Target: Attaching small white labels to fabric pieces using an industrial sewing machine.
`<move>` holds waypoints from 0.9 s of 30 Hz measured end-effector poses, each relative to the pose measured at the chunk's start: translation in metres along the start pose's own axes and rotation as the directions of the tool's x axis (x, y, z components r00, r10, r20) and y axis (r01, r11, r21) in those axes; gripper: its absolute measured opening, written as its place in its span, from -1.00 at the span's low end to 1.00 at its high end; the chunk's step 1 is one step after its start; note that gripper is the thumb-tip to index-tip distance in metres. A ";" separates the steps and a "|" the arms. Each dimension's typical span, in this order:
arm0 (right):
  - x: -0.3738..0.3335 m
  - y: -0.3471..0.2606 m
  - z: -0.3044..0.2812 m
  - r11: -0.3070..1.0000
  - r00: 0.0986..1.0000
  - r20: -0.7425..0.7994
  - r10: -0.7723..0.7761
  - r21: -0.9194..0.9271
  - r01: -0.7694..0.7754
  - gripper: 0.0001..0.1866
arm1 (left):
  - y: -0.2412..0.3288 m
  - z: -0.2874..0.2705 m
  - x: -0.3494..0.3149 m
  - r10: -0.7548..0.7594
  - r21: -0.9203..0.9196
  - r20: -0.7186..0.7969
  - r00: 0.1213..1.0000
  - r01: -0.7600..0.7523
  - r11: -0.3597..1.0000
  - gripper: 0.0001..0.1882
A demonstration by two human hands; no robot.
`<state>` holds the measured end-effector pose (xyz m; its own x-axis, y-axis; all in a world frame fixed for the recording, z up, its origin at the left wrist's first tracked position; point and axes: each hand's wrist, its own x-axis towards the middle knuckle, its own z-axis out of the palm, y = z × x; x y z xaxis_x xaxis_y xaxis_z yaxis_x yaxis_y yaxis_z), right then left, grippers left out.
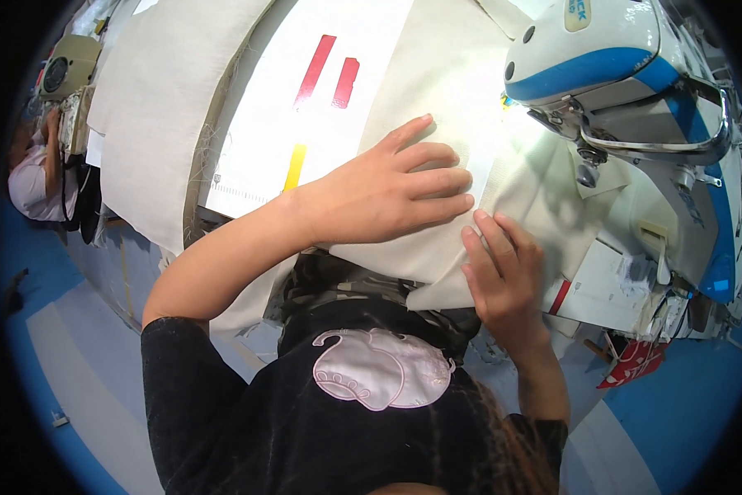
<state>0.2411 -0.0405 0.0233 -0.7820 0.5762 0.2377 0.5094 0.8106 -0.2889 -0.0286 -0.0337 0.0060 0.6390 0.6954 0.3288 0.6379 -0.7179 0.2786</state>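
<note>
Cream fabric (437,74) spreads over the work table and runs under the head of a white and blue sewing machine (585,78). My left hand (387,190) lies palm down on this fabric, its fingers stretched toward the machine and holding nothing. A pale, smooth strip (480,161) shows on the fabric beside those fingertips. My right hand (507,268) rests nearer to me on the fabric's front part, fingers extended and slightly bent, fingertips touching the cloth. The machine's lamp lights the cloth brightly, and the needle area is hard to make out.
More cream fabric with a frayed edge (152,107) covers the table's left side. Red tape strips (315,73) and a yellow strip (295,167) mark the white tabletop (259,124). Another person (45,177) sits at the far left. A red printed bag (635,361) hangs at the lower right.
</note>
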 end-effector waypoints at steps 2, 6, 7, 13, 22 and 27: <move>0.003 0.005 -0.001 1.000 1.000 -0.008 -0.008 -0.010 0.008 -0.48 | -0.003 -0.001 0.004 -0.005 0.022 0.001 1.000 0.005 1.000 -0.56; 0.012 0.014 -0.002 0.999 0.999 -0.019 -0.031 -0.037 0.030 -0.56 | -0.011 0.000 0.008 -0.010 0.042 -0.013 1.000 0.010 0.999 -0.55; 0.015 0.017 -0.001 0.998 0.999 -0.029 -0.040 -0.052 0.039 -0.58 | -0.013 0.000 0.009 -0.009 0.058 -0.008 1.000 0.010 0.998 -0.55; 0.028 0.029 0.002 0.993 0.994 -0.080 -0.077 -0.093 0.069 -0.61 | -0.026 -0.001 0.016 -0.018 0.076 -0.021 1.000 0.020 0.997 -0.57; 0.045 0.048 0.002 0.998 0.997 -0.065 -0.052 -0.045 0.049 -0.57 | -0.044 0.000 0.026 -0.061 0.002 -0.040 0.997 0.061 0.998 -0.58; 0.053 0.056 0.001 0.998 0.995 -0.085 -0.046 -0.054 0.042 -0.57 | -0.054 0.001 0.031 -0.053 -0.009 -0.038 0.998 0.053 0.999 -0.56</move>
<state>0.2276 0.0353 0.0183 -0.7712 0.5451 0.3288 0.4950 0.8383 -0.2287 -0.0428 0.0271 -0.0003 0.5874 0.7308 0.3476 0.6671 -0.6804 0.3033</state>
